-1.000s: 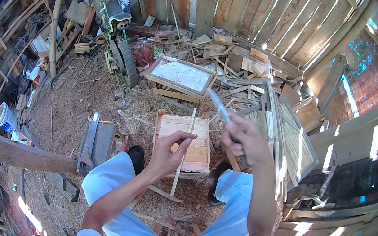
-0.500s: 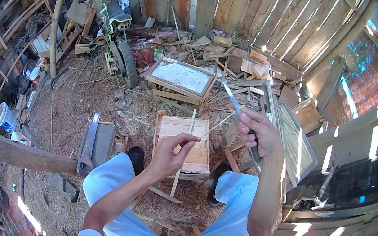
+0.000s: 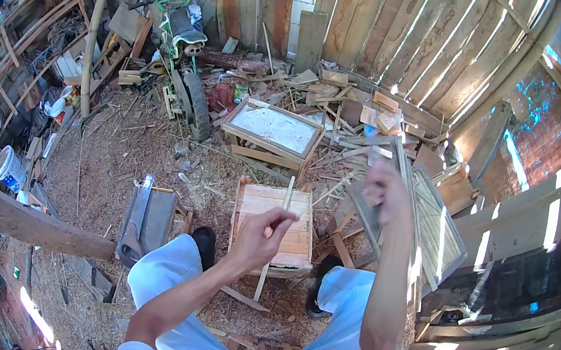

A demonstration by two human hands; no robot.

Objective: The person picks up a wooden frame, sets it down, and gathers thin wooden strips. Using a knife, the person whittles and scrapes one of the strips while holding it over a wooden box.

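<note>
Head view: one pale wooden strip (image 3: 261, 284) is lying across one low slatted box (image 3: 296, 239), passing behind the left hand (image 3: 259, 237), whose thumb and fingers are pinching together; whether they are gripping anything is unclear. The right hand (image 3: 389, 193), blurred, is clenching one knife (image 3: 372, 153), well apart from the left. The person seems to be swinging or repositioning the blade; any cut would be calling for steadier aim, clear of fingertips. Farther out, one handsaw (image 3: 140, 207), one framed panel (image 3: 273, 126), one bucket (image 3: 10, 169) and one motorbike (image 3: 186, 39) are resting.
</note>
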